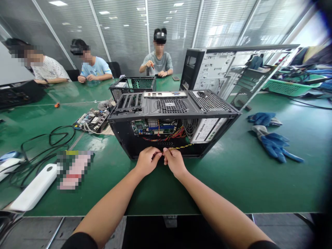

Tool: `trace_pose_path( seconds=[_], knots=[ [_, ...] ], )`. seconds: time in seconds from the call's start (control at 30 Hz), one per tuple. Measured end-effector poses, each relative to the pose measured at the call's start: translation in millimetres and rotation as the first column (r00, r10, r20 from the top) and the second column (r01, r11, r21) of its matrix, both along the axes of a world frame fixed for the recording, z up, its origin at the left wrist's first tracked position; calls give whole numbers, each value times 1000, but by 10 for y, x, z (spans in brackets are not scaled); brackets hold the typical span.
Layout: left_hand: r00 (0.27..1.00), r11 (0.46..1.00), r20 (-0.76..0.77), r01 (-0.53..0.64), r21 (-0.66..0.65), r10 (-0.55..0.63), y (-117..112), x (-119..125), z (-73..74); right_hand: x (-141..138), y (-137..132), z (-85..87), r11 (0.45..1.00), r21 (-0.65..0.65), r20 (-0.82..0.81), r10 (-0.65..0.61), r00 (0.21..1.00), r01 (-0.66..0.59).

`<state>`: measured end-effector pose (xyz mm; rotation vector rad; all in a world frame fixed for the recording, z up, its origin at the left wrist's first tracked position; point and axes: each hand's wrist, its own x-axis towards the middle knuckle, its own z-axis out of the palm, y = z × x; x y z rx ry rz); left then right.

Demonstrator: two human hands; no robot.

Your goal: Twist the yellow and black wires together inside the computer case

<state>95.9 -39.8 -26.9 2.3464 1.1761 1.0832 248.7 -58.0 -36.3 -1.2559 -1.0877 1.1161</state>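
A black computer case [173, 117] stands in front of me with its side open. A thin yellow-and-black twisted cable [183, 147] runs out of its lower right. My right hand [175, 162] pinches this cable near its end. Just beside it, at the case's near edge, my left hand [148, 160] is closed with thumb and finger on the same cable; the tip is covered by the fingers. Inside the case are a motherboard [138, 127], red and multicoloured wires [177, 134] and a silver power supply [206, 130] with a label.
Blue work gloves [272, 143] lie to the right. Behind stand another open case [198, 65] and a green basket [290, 87] of cables. On the left are a loose motherboard [92, 120], black cables [46, 143] and a white power strip [35, 186]. Several people sit across the table.
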Motion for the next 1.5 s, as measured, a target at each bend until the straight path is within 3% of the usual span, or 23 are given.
trace_pose_path(
  seconds=[0.27,0.5,0.7,1.1,1.5],
  knots=[
    [1000,996,28,-6,-92,8,13,8,20,12,-6,22,1000,16,57,16,998,-17],
    [999,999,38,-2,47,1,11,-10,-5,5,-10,-3,999,12,-7,34,999,-34],
    [1000,997,3,15,73,-15,23,-23,-50,7,-15,18,999,36,27,-9,1000,8],
    [997,994,83,3,-106,6,7,24,32,12,-16,47,997,71,90,29,995,-35],
    [998,986,26,-58,155,54,8,-20,-14,-5,-36,-3,999,50,34,21,999,-22]
  ],
)
